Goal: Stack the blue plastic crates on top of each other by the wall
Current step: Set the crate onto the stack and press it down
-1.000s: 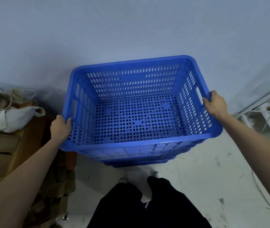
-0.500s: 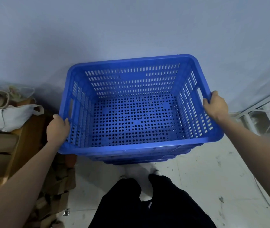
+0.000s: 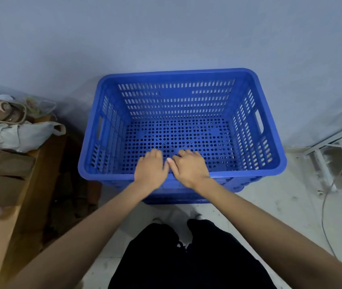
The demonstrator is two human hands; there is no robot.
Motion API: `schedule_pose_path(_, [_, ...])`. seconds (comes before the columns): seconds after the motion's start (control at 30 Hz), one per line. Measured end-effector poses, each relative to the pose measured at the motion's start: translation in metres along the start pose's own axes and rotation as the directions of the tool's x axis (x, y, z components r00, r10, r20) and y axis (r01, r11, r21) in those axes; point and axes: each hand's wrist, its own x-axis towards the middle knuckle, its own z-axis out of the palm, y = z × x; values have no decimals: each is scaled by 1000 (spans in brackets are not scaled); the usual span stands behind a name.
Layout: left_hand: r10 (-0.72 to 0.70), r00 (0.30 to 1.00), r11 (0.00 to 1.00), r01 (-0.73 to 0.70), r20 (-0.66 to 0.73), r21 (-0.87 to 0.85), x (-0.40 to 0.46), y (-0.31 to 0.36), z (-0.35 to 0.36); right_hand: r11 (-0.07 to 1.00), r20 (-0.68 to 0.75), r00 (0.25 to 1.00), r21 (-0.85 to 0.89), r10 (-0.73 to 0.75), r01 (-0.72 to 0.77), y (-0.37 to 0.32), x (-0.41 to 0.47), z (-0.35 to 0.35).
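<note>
A blue perforated plastic crate sits nested on top of other blue crates, whose rims show just under its near side. The stack stands on the floor against the pale blue wall. My left hand and my right hand lie side by side on the middle of the top crate's near rim, with the fingers hooked over the edge into the crate. The side handle slots are free. The top crate has nothing in it.
A brown table with cardboard and a white cloth bag stands close to the stack's left side. A white metal frame and a thin cable are on the floor at the right. My dark trousers are just below the stack.
Both hands have let go of the crate's side handles and come together on its near rim. The crate has dropped lower onto the stack.
</note>
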Motion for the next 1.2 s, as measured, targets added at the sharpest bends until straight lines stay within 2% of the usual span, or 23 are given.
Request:
schedule_pose_path(0.1, [-2, 1000, 998, 0, 20, 66, -4, 4, 3, 997, -24, 1000, -79, 6, -8, 0, -4, 5])
schedule_pose_path(0.27, [22, 993, 997, -31, 112, 72, 4, 4, 4, 994, 57, 998, -105, 38, -32, 1, 0, -1])
schedule_pose_path(0.4, [102, 980, 995, -101, 174, -10, 7, -11, 4, 1000, 134, 991, -12, -21, 23, 19, 2, 0])
schedule_pose_path(0.47, [127, 984, 991, -130, 122, 23, 5, -39, 1, 994, 128, 987, -25, -99, 103, 42, -3, -3])
schedule_pose_path(0.53, [121, 991, 989, -126, 61, 75, 3, -83, -4, 991, 138, 984, -63, -110, 119, 78, -13, -13])
schedule_pose_path(0.67, [66, 997, 996, -68, 31, 62, 1, -159, -17, 992, 63, 998, -126, -9, 17, 172, -49, -38])
schedule_pose_path(0.77, [132, 989, 988, -137, 63, 77, 2, -171, -19, 993, 13, 1000, -115, 6, -4, 210, -66, -45])
schedule_pose_path(0.9, [185, 981, 980, -189, 67, 64, 4, -168, -18, 990, 15, 1000, -144, -1, 3, 211, -64, -38])
schedule_pose_path(1.07, [151, 986, 987, -154, 65, 53, 2, -172, -14, 991, -1, 1000, -134, 10, -10, 211, -67, -39])
schedule_pose_path(1.2, [139, 983, 986, -149, 120, 75, 3, -171, -15, 989, 103, 993, -142, 60, -45, 208, -67, -41])
